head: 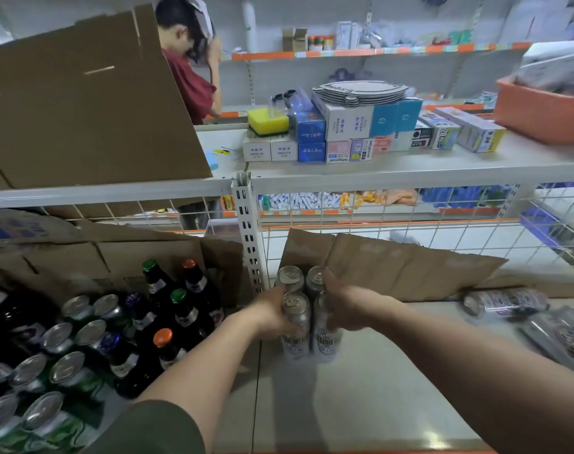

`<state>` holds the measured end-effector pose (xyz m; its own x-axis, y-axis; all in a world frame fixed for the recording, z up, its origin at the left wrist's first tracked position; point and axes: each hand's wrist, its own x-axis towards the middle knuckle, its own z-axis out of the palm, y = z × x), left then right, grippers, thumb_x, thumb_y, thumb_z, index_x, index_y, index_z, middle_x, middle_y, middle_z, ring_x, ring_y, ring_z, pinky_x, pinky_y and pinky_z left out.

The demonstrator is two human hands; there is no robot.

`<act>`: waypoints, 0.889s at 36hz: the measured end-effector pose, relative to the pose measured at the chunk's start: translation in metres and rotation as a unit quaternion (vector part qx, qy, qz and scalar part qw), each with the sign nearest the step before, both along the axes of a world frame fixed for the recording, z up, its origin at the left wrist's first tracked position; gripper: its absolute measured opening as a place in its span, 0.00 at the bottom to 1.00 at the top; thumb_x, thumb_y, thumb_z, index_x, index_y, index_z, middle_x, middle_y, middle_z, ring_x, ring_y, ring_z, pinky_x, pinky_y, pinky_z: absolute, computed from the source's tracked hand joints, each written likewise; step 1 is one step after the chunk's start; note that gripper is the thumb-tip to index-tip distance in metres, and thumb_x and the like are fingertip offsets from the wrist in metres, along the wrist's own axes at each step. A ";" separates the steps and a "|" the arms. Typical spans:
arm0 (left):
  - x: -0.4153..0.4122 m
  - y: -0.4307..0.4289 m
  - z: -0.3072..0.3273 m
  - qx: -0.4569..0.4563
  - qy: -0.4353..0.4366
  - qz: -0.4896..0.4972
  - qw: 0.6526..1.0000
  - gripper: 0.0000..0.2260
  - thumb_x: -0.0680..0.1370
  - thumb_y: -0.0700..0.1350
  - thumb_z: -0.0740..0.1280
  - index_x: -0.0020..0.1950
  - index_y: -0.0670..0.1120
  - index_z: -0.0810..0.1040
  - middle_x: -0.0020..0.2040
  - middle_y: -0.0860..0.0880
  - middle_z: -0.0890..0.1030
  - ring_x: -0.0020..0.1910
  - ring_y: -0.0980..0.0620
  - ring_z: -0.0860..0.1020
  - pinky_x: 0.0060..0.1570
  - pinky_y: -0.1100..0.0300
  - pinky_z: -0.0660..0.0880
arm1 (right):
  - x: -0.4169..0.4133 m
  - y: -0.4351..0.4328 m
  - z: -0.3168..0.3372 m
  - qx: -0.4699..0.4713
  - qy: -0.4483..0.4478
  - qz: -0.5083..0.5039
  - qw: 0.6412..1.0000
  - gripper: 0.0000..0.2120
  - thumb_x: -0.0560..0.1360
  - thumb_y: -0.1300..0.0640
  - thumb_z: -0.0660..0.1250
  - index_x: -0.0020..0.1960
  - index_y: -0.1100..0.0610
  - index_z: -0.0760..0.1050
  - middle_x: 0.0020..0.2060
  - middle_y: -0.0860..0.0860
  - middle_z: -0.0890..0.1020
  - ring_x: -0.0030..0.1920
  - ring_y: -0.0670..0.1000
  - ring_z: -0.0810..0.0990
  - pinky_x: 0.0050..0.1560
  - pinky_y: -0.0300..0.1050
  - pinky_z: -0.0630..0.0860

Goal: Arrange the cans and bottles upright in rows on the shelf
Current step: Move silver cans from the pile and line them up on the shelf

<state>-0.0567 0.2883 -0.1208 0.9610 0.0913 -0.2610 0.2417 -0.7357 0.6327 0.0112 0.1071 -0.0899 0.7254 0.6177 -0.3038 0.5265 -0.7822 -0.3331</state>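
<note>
Several silver cans stand upright in a tight two-by-two block on the white shelf, close to the perforated upright post. My left hand grips the front left can from its left side. My right hand grips the front right can, its fingers wrapped over the top. Another silver can lies on its side at the right of the shelf. On the left shelf section stand dark bottles with coloured caps and green cans in rows.
Flattened cardboard leans on the wire mesh behind the cans. A plastic-wrapped pack lies at the far right. The shelf above holds small boxes and an orange basin. A person in a red shirt stands beyond.
</note>
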 end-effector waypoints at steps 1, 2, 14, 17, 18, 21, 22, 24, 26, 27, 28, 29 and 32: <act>0.000 0.000 0.000 0.004 0.002 -0.005 1.000 0.29 0.65 0.45 0.81 0.64 0.51 0.76 0.58 0.51 0.82 0.58 0.50 0.80 0.58 0.56 0.78 | 0.000 -0.001 0.000 0.005 -0.004 0.002 1.000 0.42 0.69 0.57 0.78 0.72 0.57 0.54 0.52 0.58 0.80 0.43 0.56 0.73 0.40 0.45 0.69; 0.001 0.000 0.001 0.010 0.005 -0.009 1.000 0.28 0.66 0.43 0.81 0.64 0.49 0.76 0.58 0.50 0.82 0.57 0.50 0.80 0.58 0.57 0.77 | -0.001 0.000 0.001 0.007 -0.007 0.003 1.000 0.42 0.69 0.57 0.78 0.72 0.58 0.54 0.51 0.57 0.79 0.43 0.55 0.73 0.39 0.44 0.69; 0.005 -0.001 -0.002 0.059 0.027 -0.025 0.998 0.19 0.69 0.42 0.77 0.59 0.47 0.78 0.56 0.46 0.82 0.56 0.46 0.80 0.52 0.58 0.77 | -0.004 0.005 -0.003 0.007 -0.005 -0.013 1.000 0.44 0.69 0.58 0.78 0.74 0.57 0.53 0.56 0.60 0.78 0.45 0.55 0.72 0.42 0.44 0.68; 0.005 -0.001 -0.005 0.052 0.039 -0.012 0.998 0.19 0.69 0.43 0.78 0.56 0.48 0.78 0.55 0.47 0.83 0.56 0.46 0.81 0.46 0.61 0.73 | -0.006 0.006 -0.003 0.014 -0.005 -0.018 1.000 0.44 0.69 0.58 0.78 0.74 0.57 0.53 0.55 0.60 0.78 0.47 0.57 0.75 0.43 0.45 0.69; 0.005 -0.001 -0.006 0.046 0.045 -0.006 0.998 0.21 0.69 0.42 0.79 0.59 0.47 0.78 0.56 0.47 0.82 0.56 0.47 0.81 0.47 0.61 0.73 | -0.007 0.006 -0.004 0.013 -0.006 -0.018 1.000 0.44 0.70 0.57 0.78 0.75 0.58 0.52 0.52 0.59 0.77 0.47 0.57 0.75 0.44 0.46 0.69; 0.004 -0.001 -0.009 0.020 0.050 0.012 0.998 0.31 0.67 0.41 0.80 0.67 0.45 0.73 0.58 0.48 0.80 0.57 0.49 0.79 0.47 0.64 0.73 | -0.008 0.006 -0.005 0.001 -0.013 -0.022 1.000 0.45 0.71 0.57 0.76 0.75 0.60 0.50 0.46 0.56 0.74 0.44 0.56 0.73 0.43 0.46 0.69; 0.004 0.000 -0.009 0.019 0.045 0.008 0.999 0.32 0.67 0.41 0.79 0.68 0.45 0.72 0.58 0.48 0.79 0.57 0.49 0.78 0.47 0.65 0.73 | -0.008 0.006 -0.006 -0.001 -0.013 -0.023 1.000 0.45 0.70 0.57 0.77 0.75 0.60 0.49 0.46 0.56 0.75 0.44 0.57 0.73 0.42 0.47 0.70; 0.004 0.001 -0.008 0.023 0.043 0.001 0.999 0.34 0.66 0.42 0.79 0.69 0.46 0.70 0.58 0.49 0.79 0.58 0.49 0.79 0.51 0.62 0.75 | -0.008 0.006 -0.006 -0.010 -0.006 -0.023 1.000 0.46 0.70 0.56 0.77 0.75 0.60 0.49 0.51 0.59 0.78 0.44 0.57 0.74 0.41 0.47 0.71; 0.002 0.004 -0.004 0.015 0.046 -0.006 0.999 0.36 0.64 0.43 0.81 0.69 0.47 0.70 0.60 0.48 0.79 0.60 0.48 0.79 0.57 0.58 0.77 | -0.007 0.005 -0.005 -0.015 0.000 -0.024 1.000 0.46 0.69 0.54 0.78 0.75 0.59 0.51 0.54 0.60 0.80 0.45 0.58 0.75 0.41 0.47 0.71; 0.003 0.005 -0.002 0.014 0.040 -0.011 0.999 0.38 0.62 0.46 0.81 0.69 0.48 0.70 0.61 0.47 0.79 0.62 0.46 0.78 0.60 0.55 0.78 | -0.007 0.004 -0.004 -0.016 0.000 -0.023 1.000 0.46 0.69 0.53 0.79 0.74 0.58 0.52 0.55 0.59 0.80 0.46 0.58 0.76 0.42 0.47 0.71; 0.003 0.006 0.002 0.017 0.032 -0.008 0.999 0.42 0.59 0.51 0.81 0.70 0.48 0.69 0.62 0.47 0.78 0.63 0.45 0.78 0.61 0.52 0.78 | -0.006 0.003 -0.003 -0.018 -0.002 -0.023 1.000 0.47 0.68 0.52 0.80 0.74 0.58 0.53 0.56 0.59 0.80 0.48 0.59 0.77 0.43 0.46 0.72; 0.003 0.006 0.009 0.024 0.024 0.005 0.999 0.45 0.57 0.56 0.79 0.71 0.49 0.67 0.63 0.47 0.76 0.63 0.45 0.77 0.62 0.51 0.78 | -0.005 0.001 -0.001 -0.020 -0.007 -0.025 0.999 0.48 0.67 0.50 0.80 0.75 0.57 0.53 0.58 0.59 0.80 0.52 0.60 0.78 0.45 0.46 0.72; 0.007 0.004 0.031 0.040 -0.021 0.015 0.999 0.30 0.59 0.63 0.73 0.57 0.54 0.74 0.53 0.47 0.81 0.51 0.48 0.80 0.53 0.49 0.80 | 0.001 -0.005 0.002 -0.013 -0.014 -0.035 0.999 0.53 0.65 0.48 0.82 0.77 0.56 0.52 0.61 0.59 0.79 0.59 0.61 0.78 0.49 0.46 0.74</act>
<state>-0.0493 0.2925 -0.0902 0.9675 0.1390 -0.2111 0.2387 -0.7773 0.5821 0.0117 0.1016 -0.0875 0.7746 0.5574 -0.2988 0.4790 -0.8255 -0.2983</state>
